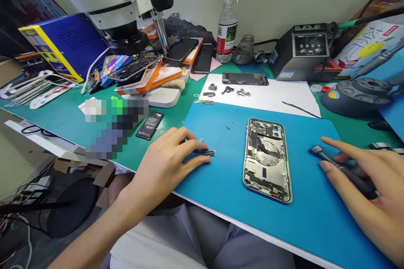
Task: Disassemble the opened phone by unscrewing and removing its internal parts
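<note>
An opened phone (267, 159) lies face down on the blue mat (227, 193), its back removed and its boards and coil exposed. My left hand (167, 159) rests on the mat left of the phone, with thumb and forefinger pinched on a small dark part (209, 152). My right hand (366, 185) lies on the mat right of the phone and grips a dark screwdriver (344, 172), whose tip end points toward the phone.
A white sheet (284, 94) behind the mat holds small removed parts (227, 90), a long board (245, 78) and a thin black tool. A microscope (120, 4) stands far left. A water bottle (227, 19), glass jar, soldering station (304, 50) and stacked phones line the back. A battery (150, 125) lies left.
</note>
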The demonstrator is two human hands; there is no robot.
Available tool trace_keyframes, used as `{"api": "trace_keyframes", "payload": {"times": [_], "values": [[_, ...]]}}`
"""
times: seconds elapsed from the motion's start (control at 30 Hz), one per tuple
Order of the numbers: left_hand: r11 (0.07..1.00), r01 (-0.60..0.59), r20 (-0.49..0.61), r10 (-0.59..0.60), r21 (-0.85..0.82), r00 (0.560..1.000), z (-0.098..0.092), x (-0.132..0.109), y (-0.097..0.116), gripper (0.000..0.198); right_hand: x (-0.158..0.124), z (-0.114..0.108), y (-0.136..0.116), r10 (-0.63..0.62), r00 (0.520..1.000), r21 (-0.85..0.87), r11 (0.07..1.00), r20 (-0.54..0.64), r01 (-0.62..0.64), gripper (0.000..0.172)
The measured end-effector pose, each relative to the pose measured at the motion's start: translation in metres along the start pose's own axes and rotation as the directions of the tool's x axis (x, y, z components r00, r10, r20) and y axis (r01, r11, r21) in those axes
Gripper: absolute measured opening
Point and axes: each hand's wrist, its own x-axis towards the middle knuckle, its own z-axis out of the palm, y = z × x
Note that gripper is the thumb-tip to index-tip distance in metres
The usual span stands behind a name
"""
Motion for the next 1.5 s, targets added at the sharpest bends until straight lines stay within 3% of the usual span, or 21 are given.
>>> {"api": "trace_keyframes", "payload": {"times": [0.07,0.2,0.33,0.47,0.73,1.2,1.5], "values": [[1.000,-0.011,0.014,0.010,0.025,1.000,0.003,-0.003,0.004,0.014,0.001,-0.006,-0.008,-0.047,0.999,-0.048,0.998,-0.003,0.047,0.044],[1.000,-0.008,0.002,0.008,0.010,1.000,0.005,-0.006,0.014,0.013,0.001,-0.024,-0.036,-0.185,0.973,-0.043,0.983,-0.141,0.180,0.039],[0.995,0.016,0.013,-0.015,-0.097,1.000,0.008,-0.010,0.026,0.013,0.005,-0.033,-0.075,-0.335,0.942,0.157,0.931,0.004,0.330,0.023],[0.983,0.014,0.044,-0.007,-0.183,0.999,0.014,-0.011,0.037,0.011,0.015,-0.023,-0.095,-0.407,0.913,0.216,0.895,0.040,0.390,0.018],[0.973,0.068,0.054,-0.057,-0.220,0.997,0.018,-0.006,0.043,0.010,0.017,-0.014,-0.091,-0.412,0.909,0.278,0.881,0.054,0.383,0.014],[0.966,0.022,0.096,0.003,-0.257,0.995,0.022,-0.005,0.053,0.012,0.017,-0.014,-0.090,-0.396,0.916,0.333,0.873,0.057,0.357,0.014],[0.975,0.018,0.086,0.001,-0.219,0.996,0.034,0.002,0.063,0.016,0.016,-0.013,-0.090,-0.391,0.919,0.342,0.871,0.048,0.352,0.016]]}}
